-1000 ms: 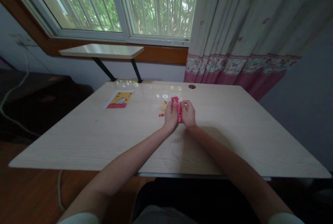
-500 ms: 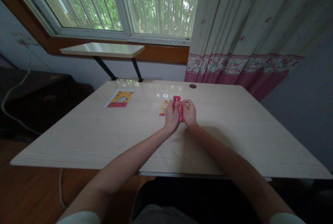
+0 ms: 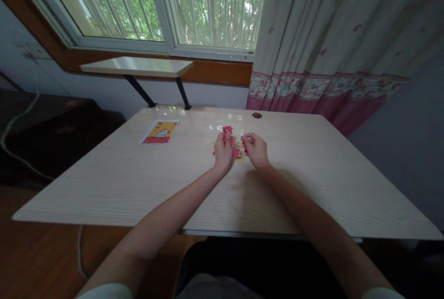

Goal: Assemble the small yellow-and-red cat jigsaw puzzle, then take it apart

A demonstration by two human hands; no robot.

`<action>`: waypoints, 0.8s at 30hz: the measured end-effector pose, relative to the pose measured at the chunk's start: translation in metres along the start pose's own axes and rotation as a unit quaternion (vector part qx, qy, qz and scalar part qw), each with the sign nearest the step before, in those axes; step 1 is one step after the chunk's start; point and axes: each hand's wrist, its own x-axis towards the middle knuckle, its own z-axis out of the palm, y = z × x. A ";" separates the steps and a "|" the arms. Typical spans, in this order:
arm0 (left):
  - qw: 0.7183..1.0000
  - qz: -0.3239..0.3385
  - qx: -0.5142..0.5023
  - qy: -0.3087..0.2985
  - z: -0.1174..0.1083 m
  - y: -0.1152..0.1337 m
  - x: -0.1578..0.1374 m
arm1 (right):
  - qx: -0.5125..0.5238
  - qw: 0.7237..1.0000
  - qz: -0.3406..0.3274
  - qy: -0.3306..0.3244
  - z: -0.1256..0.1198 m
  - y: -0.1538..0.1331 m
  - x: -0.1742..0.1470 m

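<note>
My left hand [image 3: 223, 152] is closed around a pinkish-red strip of jigsaw pieces [image 3: 227, 129], whose top end sticks out above the fingers. A short gap to the right, my right hand [image 3: 258, 149] pinches a small red jigsaw piece [image 3: 244, 145] between thumb and fingertips. Loose yellow and red jigsaw pieces [image 3: 239, 146] lie in a small heap on the table between the hands. My left hand covers some of them. Their exact shapes are too small to make out.
A picture card [image 3: 161, 133] with a white animal on yellow and red lies to the left on the pale wooden table [image 3: 132, 188]. Behind it, a raised shelf [image 3: 138, 66] stands on dark legs. A round cable hole [image 3: 257, 115] is near the back edge.
My hands have moved apart. The left shifted slightly left with the red strip, and the right moved a little to the right with a small red piece, uncovering loose pieces between them.
</note>
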 end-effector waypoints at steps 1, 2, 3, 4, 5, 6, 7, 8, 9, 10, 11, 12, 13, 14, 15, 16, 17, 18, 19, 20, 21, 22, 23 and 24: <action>1.000 0.013 0.004 0.007 -0.001 -0.001 0.001 | -0.019 1.000 -0.011 -0.013 -0.002 0.001 0.000; 0.999 0.031 0.013 0.016 -0.002 -0.002 0.003 | -0.042 0.999 -0.022 -0.027 -0.003 0.001 0.001; 0.999 0.044 0.019 0.025 -0.003 -0.003 0.004 | -0.067 0.997 -0.030 -0.040 -0.005 0.002 0.001; 0.999 0.042 0.017 0.026 -0.004 -0.004 0.006 | -0.092 0.994 -0.036 -0.052 -0.006 0.002 0.001; 0.999 0.033 0.009 0.025 -0.005 -0.006 0.007 | -0.115 0.990 -0.041 -0.065 -0.008 0.002 0.001; 0.999 0.021 -0.002 0.024 -0.005 -0.007 0.009 | -0.133 0.987 -0.048 -0.076 -0.010 0.002 0.001; 1.000 0.009 -0.015 0.022 -0.005 -0.008 0.010 | -0.145 0.984 -0.058 -0.087 -0.012 0.001 0.001; 0.999 0.000 -0.027 0.022 -0.005 -0.009 0.011 | -0.154 0.981 -0.069 -0.095 -0.013 0.001 0.001; 0.999 -0.007 -0.037 0.022 -0.005 -0.009 0.011 | -0.159 0.979 -0.080 -0.098 -0.015 0.000 0.000; 0.999 -0.010 -0.045 0.023 -0.004 -0.009 0.011 | -0.162 0.978 -0.090 -0.098 -0.016 -0.001 0.000; 0.998 -0.012 -0.051 0.025 -0.004 -0.008 0.011 | -0.163 0.977 -0.097 -0.097 -0.017 -0.002 -0.001; 0.998 -0.016 -0.057 0.026 -0.004 -0.007 0.011 | -0.163 0.977 -0.101 -0.097 -0.017 -0.003 -0.002; 0.997 -0.021 -0.063 0.025 -0.004 -0.006 0.010 | -0.164 0.976 -0.103 -0.100 -0.016 -0.004 -0.002; 0.997 -0.027 -0.069 0.022 -0.004 -0.006 0.010 | -0.166 0.974 -0.106 -0.107 -0.015 -0.004 -0.003; 0.996 -0.033 -0.076 0.018 -0.004 -0.006 0.010 | -0.172 0.972 -0.109 -0.117 -0.013 -0.004 -0.004; 0.996 -0.037 -0.081 0.013 -0.004 -0.006 0.011 | -0.179 0.969 -0.113 -0.128 -0.012 -0.004 -0.004; 0.996 -0.039 -0.086 0.010 -0.005 -0.007 0.011 | -0.185 0.966 -0.117 -0.137 -0.010 -0.004 -0.005; 0.995 -0.037 -0.088 0.007 -0.005 -0.009 0.012 | -0.189 0.964 -0.121 -0.145 -0.009 -0.003 -0.005; 0.995 -0.034 -0.090 0.008 -0.005 -0.010 0.013 | -0.189 0.962 -0.125 -0.150 -0.008 -0.003 -0.005; 0.995 -0.031 -0.090 0.010 -0.006 -0.012 0.014 | -0.185 0.962 -0.129 -0.152 -0.008 -0.004 -0.006; 0.995 -0.028 -0.091 0.012 -0.006 -0.013 0.015 | -0.178 0.963 -0.131 -0.153 -0.009 -0.005 -0.006; 0.995 -0.027 -0.091 0.015 -0.007 -0.014 0.015 | -0.168 0.965 -0.130 -0.151 -0.009 -0.006 -0.007; 0.995 -0.028 -0.090 0.017 -0.007 -0.014 0.016 | -0.156 0.968 -0.127 -0.152 -0.009 -0.008 -0.008; 0.995 -0.030 -0.089 0.018 -0.007 -0.014 0.016 | -0.143 0.970 -0.122 -0.154 -0.009 -0.010 -0.009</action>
